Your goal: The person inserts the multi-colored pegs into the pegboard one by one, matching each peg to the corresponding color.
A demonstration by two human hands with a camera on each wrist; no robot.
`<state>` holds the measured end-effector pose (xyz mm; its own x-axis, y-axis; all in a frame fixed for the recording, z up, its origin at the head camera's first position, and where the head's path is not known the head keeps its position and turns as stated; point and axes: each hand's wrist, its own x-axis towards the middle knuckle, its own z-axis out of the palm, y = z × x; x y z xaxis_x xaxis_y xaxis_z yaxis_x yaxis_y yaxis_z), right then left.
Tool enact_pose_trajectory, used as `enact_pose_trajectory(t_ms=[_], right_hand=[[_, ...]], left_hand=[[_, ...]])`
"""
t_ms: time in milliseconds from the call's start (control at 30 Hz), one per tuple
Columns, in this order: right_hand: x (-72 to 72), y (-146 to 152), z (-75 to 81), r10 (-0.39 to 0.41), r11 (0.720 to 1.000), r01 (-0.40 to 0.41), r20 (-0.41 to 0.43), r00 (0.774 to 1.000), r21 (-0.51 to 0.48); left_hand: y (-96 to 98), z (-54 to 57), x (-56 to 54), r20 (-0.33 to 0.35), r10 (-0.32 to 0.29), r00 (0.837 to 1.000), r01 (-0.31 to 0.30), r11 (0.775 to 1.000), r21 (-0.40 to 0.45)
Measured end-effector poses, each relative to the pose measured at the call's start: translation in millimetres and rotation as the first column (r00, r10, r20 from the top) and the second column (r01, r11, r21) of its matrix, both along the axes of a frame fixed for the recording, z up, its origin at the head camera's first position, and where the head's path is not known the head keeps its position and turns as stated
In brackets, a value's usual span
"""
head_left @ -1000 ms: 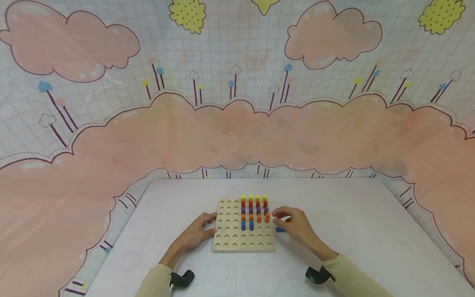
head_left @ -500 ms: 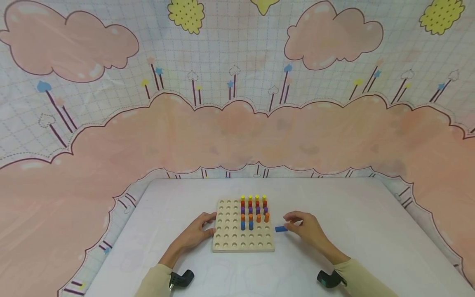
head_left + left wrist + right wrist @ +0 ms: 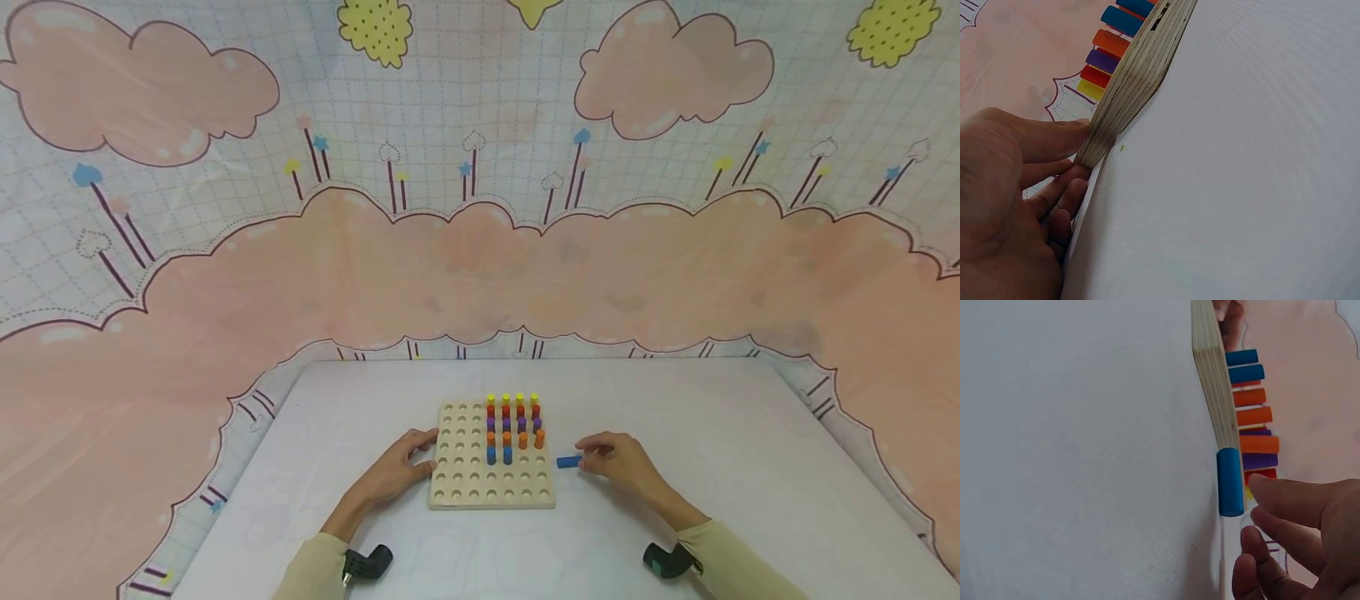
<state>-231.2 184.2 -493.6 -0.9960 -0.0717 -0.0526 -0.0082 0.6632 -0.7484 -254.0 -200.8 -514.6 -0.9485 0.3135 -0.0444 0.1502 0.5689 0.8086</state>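
A wooden pegboard point(image 3: 464, 485) lies flat with upright pegs in its back right part: rows of yellow, red, purple and orange, plus two blue pegs point(image 3: 507, 456). At its left edge my left hand point(image 3: 392, 473) touches the side with thumb and fingertips, also seen in the left wrist view. To the right of the board a loose blue peg point(image 3: 567, 462) lies on its side. My right hand point(image 3: 618, 461) is at that peg's right end. In the right wrist view, its thumb point(image 3: 1279, 494) and bent fingers are just off the blue peg, with nothing between them.
The board stands on a white table point(image 3: 495, 554) with a patterned cloth point(image 3: 480, 275) hanging behind it. Open holes fill the board's left and front parts. A black wrist device point(image 3: 367, 563) is on each forearm.
My right hand has drawn back to the right from the board's edge, uncovering the loose blue peg, then come down at its right end. The left hand and the board stay put.
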Motion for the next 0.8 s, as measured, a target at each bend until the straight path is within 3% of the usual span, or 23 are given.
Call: enact_pose_trajectory(t_ms=[467, 800], right_hand=[[-3.7, 0.4, -4.5, 0.007, 0.998, -0.008, 0.019, 1.0, 0.059], [-6.7, 1.3, -7.0, 0.028, 0.996, -0.029, 0.021, 0.999, 0.084]], left_hand=[[2.0, 6.2, 3.4, 0.033, 0.021, 0.999, -0.022, 0.999, 0.036], [1.6, 4.5, 3.4, 0.025, 0.024, 0.999, -0.025, 0.999, 0.034]])
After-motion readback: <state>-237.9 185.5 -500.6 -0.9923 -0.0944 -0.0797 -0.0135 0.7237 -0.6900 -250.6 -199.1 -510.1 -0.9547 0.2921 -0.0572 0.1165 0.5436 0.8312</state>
